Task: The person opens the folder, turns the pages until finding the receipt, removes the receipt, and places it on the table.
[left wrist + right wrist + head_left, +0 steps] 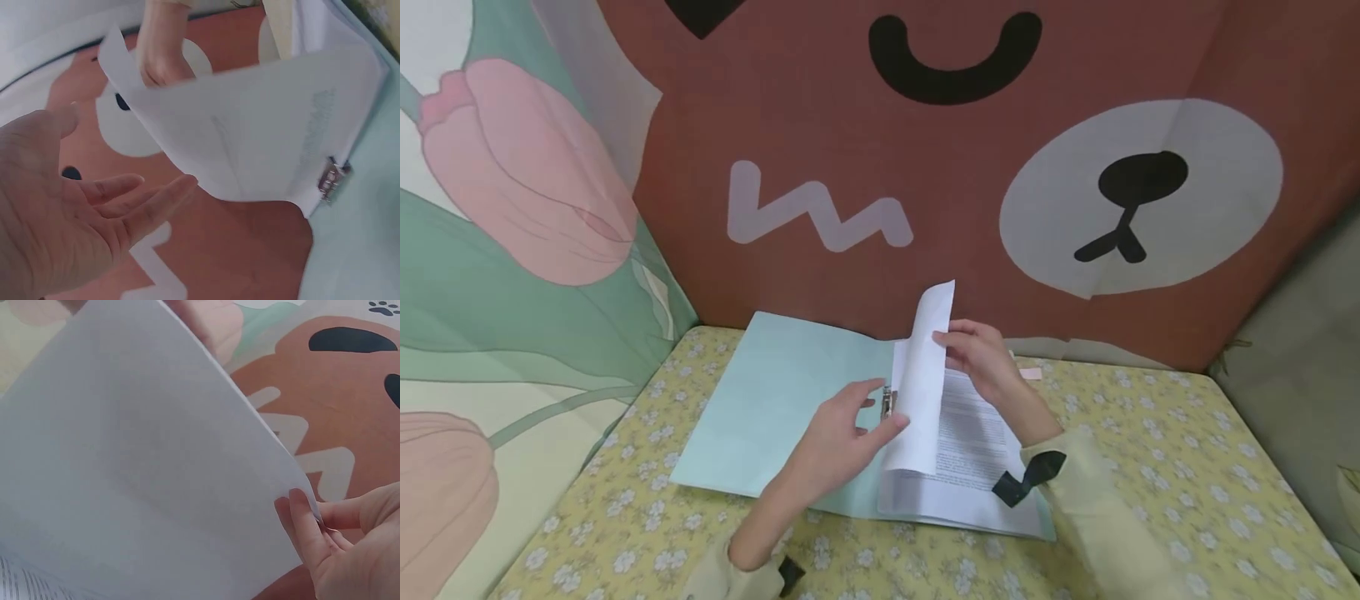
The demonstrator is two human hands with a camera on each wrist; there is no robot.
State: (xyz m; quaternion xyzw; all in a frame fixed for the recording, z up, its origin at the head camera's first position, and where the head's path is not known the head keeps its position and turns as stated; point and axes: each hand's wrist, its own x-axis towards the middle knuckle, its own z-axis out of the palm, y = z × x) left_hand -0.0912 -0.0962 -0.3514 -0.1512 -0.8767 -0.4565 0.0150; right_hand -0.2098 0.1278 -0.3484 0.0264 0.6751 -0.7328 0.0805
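Note:
A pale green folder [790, 392] lies spread open, with printed sheets [973, 425] on its right half and a metal clip [886, 403] at its spine. One white page [925, 375] is lifted and curves upward, partly turned. My right hand [981, 358] pinches this page by its edge between thumb and fingers, as the right wrist view shows. Near the clip, my left hand [842, 437] holds nothing; its fingers are spread and relaxed beside the lifted page. In the left wrist view the metal clip [332, 180] sits at the page's corner.
A yellow floral cloth [1165, 467] covers the table. Behind it stands a wall hanging [820, 108] with a brown bear print, and a tulip-print one [542, 183] is at the left. A small pink tab [1031, 374] sticks out past the sheets' right edge.

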